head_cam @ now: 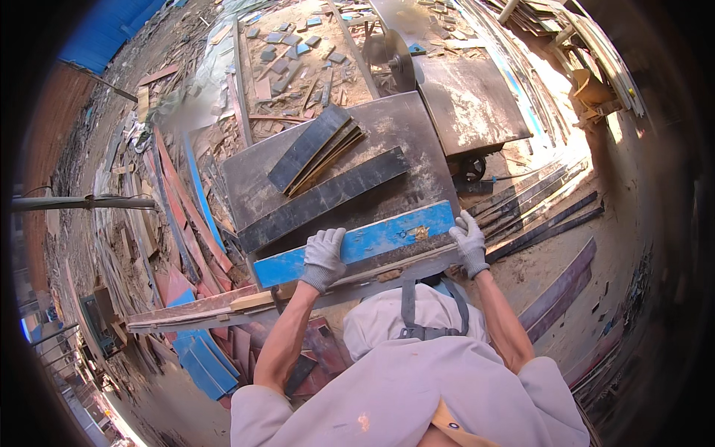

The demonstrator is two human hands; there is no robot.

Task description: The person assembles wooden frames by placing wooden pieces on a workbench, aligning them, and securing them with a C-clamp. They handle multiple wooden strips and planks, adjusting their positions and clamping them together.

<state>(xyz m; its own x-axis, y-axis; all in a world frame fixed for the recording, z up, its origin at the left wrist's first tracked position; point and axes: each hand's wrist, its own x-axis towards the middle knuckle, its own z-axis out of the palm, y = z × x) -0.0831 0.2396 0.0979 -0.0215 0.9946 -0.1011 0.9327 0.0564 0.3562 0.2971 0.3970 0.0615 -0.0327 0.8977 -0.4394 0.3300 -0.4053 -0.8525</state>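
A blue-faced plywood strip (385,234) lies along the near edge of a metal saw table (430,184). My left hand (325,254), in a grey knit glove, grips the strip left of its middle, fingers over its top. At the strip's right end is my gloved right hand (468,240), its fingers curled around the corner. Beyond the blue strip a long black-faced board (329,198) lies slantwise on the table. Farther back, several shorter black plywood pieces (315,148) are stacked at an angle. The undersides of both hands are hidden.
A circular saw blade (399,60) stands upright past the table's far edge, beside a second metal plate (469,103). Wood offcuts (290,53) litter the ground behind. Long strips (184,207) lie at the left, blue panels (206,360) at the lower left, and dark strips (547,226) at the right.
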